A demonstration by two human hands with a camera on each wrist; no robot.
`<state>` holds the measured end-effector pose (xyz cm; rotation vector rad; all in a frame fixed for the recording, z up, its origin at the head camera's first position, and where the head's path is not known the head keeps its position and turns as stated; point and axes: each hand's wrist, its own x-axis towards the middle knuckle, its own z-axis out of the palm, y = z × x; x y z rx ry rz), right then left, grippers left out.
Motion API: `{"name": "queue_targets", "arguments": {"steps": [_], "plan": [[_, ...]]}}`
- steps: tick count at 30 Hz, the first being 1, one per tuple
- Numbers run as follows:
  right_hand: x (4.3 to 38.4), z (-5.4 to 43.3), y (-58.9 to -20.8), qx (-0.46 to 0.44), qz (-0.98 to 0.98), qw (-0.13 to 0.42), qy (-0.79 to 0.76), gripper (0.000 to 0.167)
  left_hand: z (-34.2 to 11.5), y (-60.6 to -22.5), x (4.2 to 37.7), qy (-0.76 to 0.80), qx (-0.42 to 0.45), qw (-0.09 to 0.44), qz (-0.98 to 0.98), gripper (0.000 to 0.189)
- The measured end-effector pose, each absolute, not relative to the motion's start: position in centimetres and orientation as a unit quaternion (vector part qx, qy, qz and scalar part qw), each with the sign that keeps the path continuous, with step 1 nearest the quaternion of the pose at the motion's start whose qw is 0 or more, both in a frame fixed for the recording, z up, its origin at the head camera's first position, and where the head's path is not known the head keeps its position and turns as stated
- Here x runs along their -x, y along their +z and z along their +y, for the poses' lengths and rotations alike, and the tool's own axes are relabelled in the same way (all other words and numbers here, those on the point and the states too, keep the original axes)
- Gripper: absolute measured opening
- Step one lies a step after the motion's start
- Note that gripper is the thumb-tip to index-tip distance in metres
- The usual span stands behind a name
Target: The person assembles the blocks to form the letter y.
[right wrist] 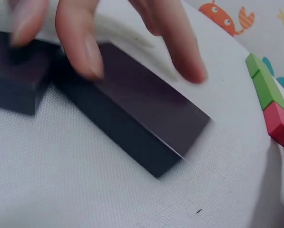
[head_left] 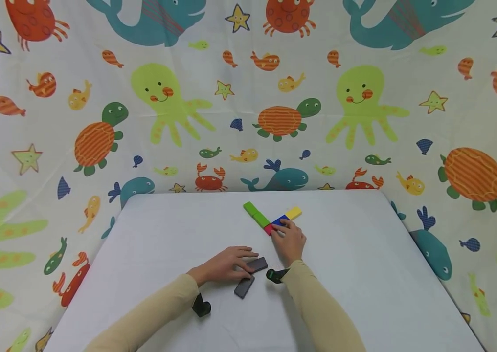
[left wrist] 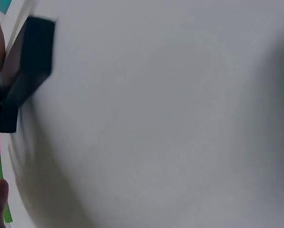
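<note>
On the white table, coloured blocks form a V: two green blocks [head_left: 257,215], a red block [head_left: 268,229] at the corner, a blue block [head_left: 278,220] and a yellow block [head_left: 294,213]. My right hand [head_left: 290,241] holds the blue block near its red end, fingers curled over it; one fingertip touches the red block [right wrist: 276,119] in the right wrist view. Nearer me lie two dark grey blocks, one [head_left: 258,264] beneath my left hand [head_left: 228,264] and another [head_left: 244,287] closer. Loosely spread left fingers [right wrist: 80,42] rest over these blocks, one touching near where they meet.
A white curtain [head_left: 231,132] with printed sea animals hangs behind the table [head_left: 178,220] and along its sides. Both wrists carry small black mounts, the left one [head_left: 201,307] and the right one [head_left: 276,275], close above the tabletop.
</note>
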<state>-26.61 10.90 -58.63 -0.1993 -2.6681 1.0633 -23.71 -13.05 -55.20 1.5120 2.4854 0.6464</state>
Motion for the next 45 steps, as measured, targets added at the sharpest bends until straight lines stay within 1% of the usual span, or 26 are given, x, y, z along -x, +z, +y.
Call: {"name": "queue_targets", "arguments": {"steps": [3, 7, 10, 16, 22, 29, 36, 41, 45], "plan": [[26.5, 10.9, -58.6, 0.071, -0.917, 0.128, 0.371, 0.029, -13.2, -55.1, 23.9, 0.249, -0.497, 0.104, 0.825, 0.020], [26.4, 10.8, -58.6, 0.065, -0.918, 0.136, 0.368, 0.028, -12.5, -55.1, 24.3, 0.268, -0.501, 0.150, 0.809, 0.028], [26.2, 10.7, -58.6, 0.062, -0.920, 0.138, 0.363, 0.027, -11.8, -55.3, 24.6, 0.235, -0.511, 0.165, 0.810, 0.034], [26.2, 10.6, -58.7, 0.059, -0.921, 0.140, 0.359, 0.027, -11.1, -55.0, 25.1, 0.177, -0.519, 0.160, 0.820, 0.040], [26.3, 10.7, -58.8, 0.061, -0.920, 0.147, 0.357, 0.027, -11.5, -54.4, 25.8, 0.154, -0.502, 0.161, 0.836, 0.049], [26.1, 10.7, -58.6, 0.063, -0.917, 0.141, 0.368, 0.027, -11.0, -54.8, 26.7, 0.174, -0.471, 0.166, 0.849, 0.046], [26.2, 10.7, -58.6, 0.057, -0.919, 0.143, 0.363, 0.027, -10.8, -54.9, 28.4, 0.269, -0.423, 0.173, 0.848, 0.046], [26.4, 10.8, -58.5, 0.056, -0.916, 0.148, 0.368, 0.026, -10.8, -54.2, 30.1, 0.255, -0.409, 0.184, 0.857, 0.042], [26.3, 10.8, -58.3, 0.057, -0.914, 0.149, 0.374, 0.026, -10.5, -54.2, 30.7, 0.242, -0.410, 0.184, 0.860, 0.041]]}}
